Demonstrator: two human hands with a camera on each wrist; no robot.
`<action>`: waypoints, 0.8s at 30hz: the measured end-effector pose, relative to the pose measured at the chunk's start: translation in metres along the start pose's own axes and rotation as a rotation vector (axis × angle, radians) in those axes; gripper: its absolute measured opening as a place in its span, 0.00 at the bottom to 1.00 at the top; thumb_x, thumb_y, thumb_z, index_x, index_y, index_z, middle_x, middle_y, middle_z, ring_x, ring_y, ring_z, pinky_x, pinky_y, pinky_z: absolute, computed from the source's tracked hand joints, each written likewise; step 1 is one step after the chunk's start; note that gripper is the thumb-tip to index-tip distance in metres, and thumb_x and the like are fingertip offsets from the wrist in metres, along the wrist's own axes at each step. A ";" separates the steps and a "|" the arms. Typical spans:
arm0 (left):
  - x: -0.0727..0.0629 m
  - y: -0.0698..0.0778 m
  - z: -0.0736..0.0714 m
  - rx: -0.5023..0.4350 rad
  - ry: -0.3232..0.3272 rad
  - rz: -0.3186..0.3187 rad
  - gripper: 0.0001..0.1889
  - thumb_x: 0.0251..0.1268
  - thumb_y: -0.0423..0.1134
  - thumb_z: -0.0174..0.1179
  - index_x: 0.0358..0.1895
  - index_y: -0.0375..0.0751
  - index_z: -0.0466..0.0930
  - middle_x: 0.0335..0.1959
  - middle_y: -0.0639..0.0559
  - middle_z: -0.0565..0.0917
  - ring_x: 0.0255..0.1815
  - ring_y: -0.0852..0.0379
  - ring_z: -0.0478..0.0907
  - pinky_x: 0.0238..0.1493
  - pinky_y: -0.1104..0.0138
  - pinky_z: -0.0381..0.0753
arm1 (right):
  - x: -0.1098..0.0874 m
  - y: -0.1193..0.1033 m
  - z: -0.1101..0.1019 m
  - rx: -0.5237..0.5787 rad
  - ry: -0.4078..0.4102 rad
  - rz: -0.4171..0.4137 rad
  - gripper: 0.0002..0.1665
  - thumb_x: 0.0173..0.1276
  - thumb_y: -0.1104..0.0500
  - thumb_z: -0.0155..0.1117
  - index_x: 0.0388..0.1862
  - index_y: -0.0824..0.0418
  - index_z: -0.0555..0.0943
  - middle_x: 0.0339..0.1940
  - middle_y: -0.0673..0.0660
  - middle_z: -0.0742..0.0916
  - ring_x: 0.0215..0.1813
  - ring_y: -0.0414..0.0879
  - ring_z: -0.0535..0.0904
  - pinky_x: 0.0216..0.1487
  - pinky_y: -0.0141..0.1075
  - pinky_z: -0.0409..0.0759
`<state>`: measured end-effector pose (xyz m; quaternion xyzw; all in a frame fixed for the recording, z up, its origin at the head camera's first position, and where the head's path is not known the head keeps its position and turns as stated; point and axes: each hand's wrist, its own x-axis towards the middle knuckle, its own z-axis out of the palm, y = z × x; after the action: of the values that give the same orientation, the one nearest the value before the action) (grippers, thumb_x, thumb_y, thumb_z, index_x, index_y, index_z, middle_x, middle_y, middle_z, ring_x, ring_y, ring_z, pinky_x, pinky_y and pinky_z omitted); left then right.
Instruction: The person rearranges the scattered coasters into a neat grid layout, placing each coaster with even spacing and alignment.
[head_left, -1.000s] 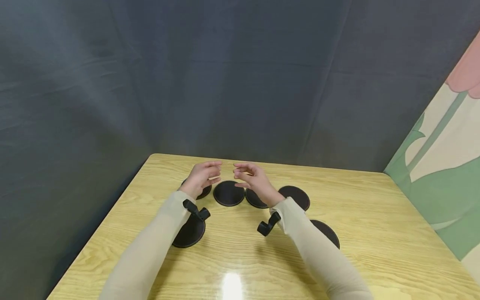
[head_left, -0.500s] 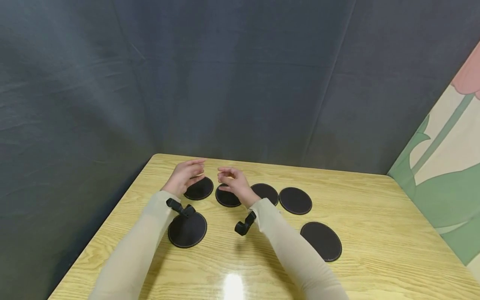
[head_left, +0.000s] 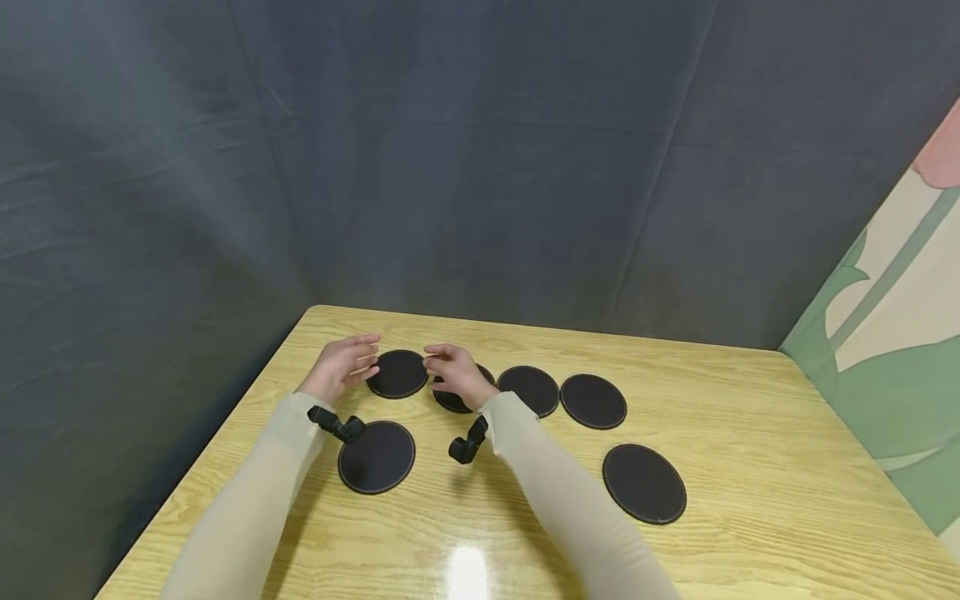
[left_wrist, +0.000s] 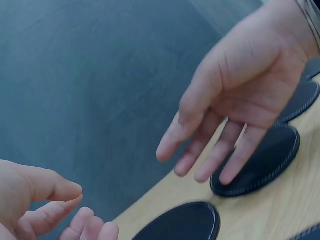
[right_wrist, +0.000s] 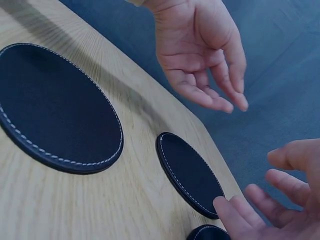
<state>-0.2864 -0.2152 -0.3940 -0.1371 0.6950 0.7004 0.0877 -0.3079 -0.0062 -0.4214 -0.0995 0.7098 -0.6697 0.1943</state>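
Observation:
My left hand (head_left: pixel 343 367) hovers just left of a black round coaster (head_left: pixel 397 374), its fingers relaxed and slightly bent, with nothing in them. Over the neighbouring coaster (head_left: pixel 474 385), and hiding part of it, is my right hand (head_left: pixel 456 372), also loosely bent and holding nothing. The palms face each other across a gap, as the right hand (left_wrist: pixel 245 85) in the left wrist view and the left hand (right_wrist: pixel 200 55) in the right wrist view show. Pale stitching runs round the edge of each coaster (right_wrist: pixel 60 107). Below my left wrist lies another coaster (head_left: pixel 377 457).
Two more coasters (head_left: pixel 528 392) continue the back row to the right, and one coaster (head_left: pixel 644 483) lies at the right front. All rest on a wood-grain table (head_left: pixel 750 408). A dark curtain (head_left: pixel 480 167) hangs behind; a floral-patterned panel (head_left: pixel 892 333) stands at the right.
Both hands have moved left above the table, uncovering the back-row coasters on the right and the right-front one. The gap between the hands has grown. The coasters have stayed in place.

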 end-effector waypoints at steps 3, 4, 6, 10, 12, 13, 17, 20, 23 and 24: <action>0.000 -0.005 -0.007 0.033 0.008 -0.016 0.25 0.74 0.35 0.49 0.72 0.39 0.63 0.73 0.42 0.61 0.65 0.48 0.67 0.62 0.67 0.77 | 0.004 0.001 0.003 -0.024 0.007 0.007 0.26 0.75 0.64 0.49 0.70 0.70 0.65 0.62 0.69 0.75 0.65 0.62 0.71 0.64 0.53 0.75; 0.000 -0.006 -0.009 0.041 0.008 -0.021 0.25 0.75 0.35 0.48 0.73 0.40 0.62 0.73 0.42 0.61 0.66 0.48 0.66 0.63 0.67 0.76 | 0.005 0.001 0.004 -0.032 0.009 0.008 0.26 0.75 0.64 0.49 0.70 0.70 0.65 0.62 0.69 0.76 0.65 0.62 0.71 0.64 0.52 0.76; 0.000 -0.010 -0.013 0.058 0.003 -0.029 0.25 0.76 0.35 0.47 0.74 0.39 0.60 0.74 0.41 0.59 0.69 0.46 0.65 0.65 0.65 0.75 | 0.007 0.003 0.005 -0.046 0.014 0.009 0.26 0.76 0.64 0.49 0.70 0.70 0.65 0.61 0.68 0.76 0.63 0.61 0.73 0.63 0.52 0.76; 0.003 -0.017 -0.019 0.061 0.005 -0.051 0.26 0.75 0.35 0.46 0.74 0.37 0.59 0.75 0.40 0.59 0.71 0.46 0.64 0.62 0.66 0.77 | 0.011 0.004 0.008 -0.039 0.031 0.005 0.26 0.75 0.64 0.51 0.69 0.69 0.66 0.60 0.67 0.76 0.59 0.61 0.74 0.62 0.51 0.78; 0.006 -0.020 -0.021 0.063 0.019 -0.061 0.26 0.74 0.35 0.48 0.73 0.36 0.60 0.72 0.39 0.62 0.66 0.47 0.68 0.57 0.68 0.80 | 0.012 0.004 0.009 -0.026 0.041 0.001 0.25 0.75 0.64 0.51 0.69 0.69 0.67 0.59 0.67 0.76 0.57 0.61 0.74 0.61 0.51 0.78; 0.006 -0.021 -0.022 0.063 0.024 -0.062 0.27 0.73 0.35 0.49 0.73 0.35 0.60 0.70 0.39 0.64 0.63 0.49 0.71 0.54 0.69 0.81 | 0.012 0.004 0.009 -0.026 0.045 -0.001 0.25 0.75 0.64 0.52 0.69 0.69 0.67 0.59 0.67 0.76 0.57 0.61 0.74 0.61 0.51 0.79; 0.011 -0.026 -0.024 0.063 0.046 -0.074 0.27 0.72 0.34 0.50 0.72 0.34 0.62 0.65 0.41 0.68 0.54 0.54 0.73 0.48 0.71 0.83 | 0.013 0.004 0.010 -0.023 0.044 -0.003 0.26 0.75 0.64 0.52 0.69 0.69 0.67 0.60 0.68 0.75 0.62 0.62 0.73 0.61 0.52 0.78; 0.012 -0.029 -0.024 0.070 0.037 -0.083 0.27 0.73 0.34 0.48 0.73 0.34 0.60 0.70 0.39 0.64 0.61 0.50 0.70 0.49 0.70 0.82 | 0.012 0.003 0.011 -0.033 0.041 0.005 0.26 0.75 0.63 0.51 0.70 0.69 0.66 0.63 0.68 0.74 0.65 0.61 0.72 0.62 0.52 0.77; 0.013 -0.031 -0.023 0.071 0.022 -0.095 0.27 0.73 0.33 0.47 0.74 0.34 0.58 0.74 0.37 0.59 0.70 0.45 0.64 0.52 0.68 0.82 | 0.011 0.001 0.011 -0.042 0.046 0.016 0.26 0.75 0.63 0.51 0.70 0.68 0.66 0.65 0.68 0.72 0.66 0.61 0.71 0.63 0.52 0.77; 0.014 -0.031 -0.023 0.070 0.019 -0.099 0.27 0.73 0.33 0.47 0.74 0.34 0.58 0.75 0.37 0.58 0.71 0.44 0.62 0.54 0.67 0.81 | 0.012 0.001 0.011 -0.042 0.049 0.019 0.26 0.75 0.63 0.51 0.70 0.68 0.67 0.65 0.68 0.72 0.66 0.62 0.71 0.63 0.52 0.77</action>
<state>-0.2878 -0.2385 -0.4279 -0.1745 0.7122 0.6692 0.1203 -0.3135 -0.0211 -0.4248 -0.0806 0.7291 -0.6551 0.1812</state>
